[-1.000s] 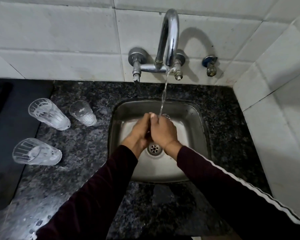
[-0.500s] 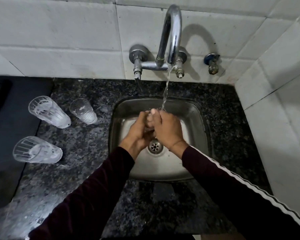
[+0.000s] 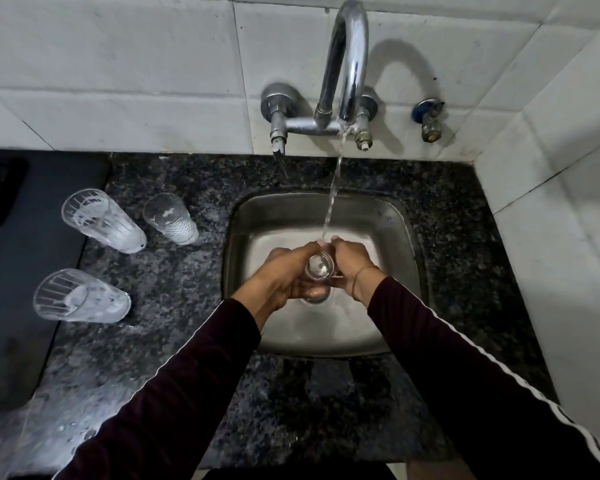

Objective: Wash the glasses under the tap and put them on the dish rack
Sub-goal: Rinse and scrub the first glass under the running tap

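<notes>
Four glasses are in view: one glass (image 3: 320, 267) is held over the sink (image 3: 404, 237) betw. both hands, under the water stream (image 3: 333, 192) from the tap (image 3: 347, 60). Fingers of the left hand (image 3: 284, 271) are curled round its left side, fingers of the right hand (image 3: 352, 263) round its right side; the mouth is tilted toward the camera.

Risks, as judged: wet glass could be lost from the grip and dropped onto the steel basin, w/ chipping likely. Knocking the rim against the tap body or the sink wall is possible if it is lifted fast.

Three other glasses (image 3: 101, 221) (image 3: 170, 218) (image 3: 80, 296) are set on the granite counter (image 3: 174, 299) left of the sink, w/ white film inside, so probably unwashed. A swing to the left could tip them; two stand near the dark mat (image 3: 25, 271).

No dish rack is seen. Open counter is left front and right of the sink; the right is closed off by the tiled wall (image 3: 551, 202).
</notes>
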